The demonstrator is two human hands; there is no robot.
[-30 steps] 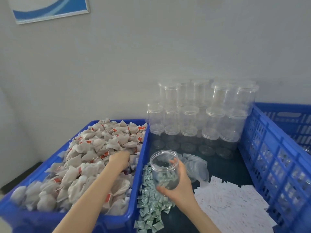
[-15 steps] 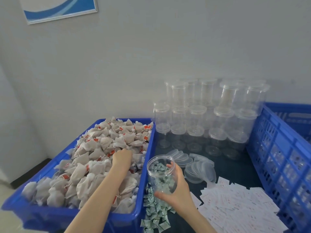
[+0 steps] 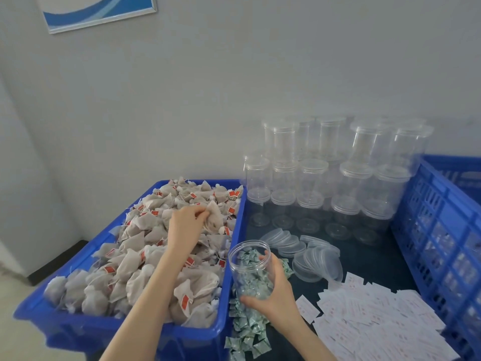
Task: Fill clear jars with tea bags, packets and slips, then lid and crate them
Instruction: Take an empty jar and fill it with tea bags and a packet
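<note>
A clear, lidless round plastic jar [image 3: 249, 269] is gripped by the right hand [image 3: 273, 295], tilted above the pile of small green foil packets [image 3: 246, 329] on the dark worktop [image 3: 369, 259], just beside the blue plastic bin [image 3: 229, 316]. A beige pyramid tea bag [image 3: 214, 218] is pinched by the left hand [image 3: 186, 226] over the heaped bin. White paper slips [image 3: 377, 324] and clear round lids [image 3: 307, 251] are spread to the right; the jar appears empty, though packets show through it.
</note>
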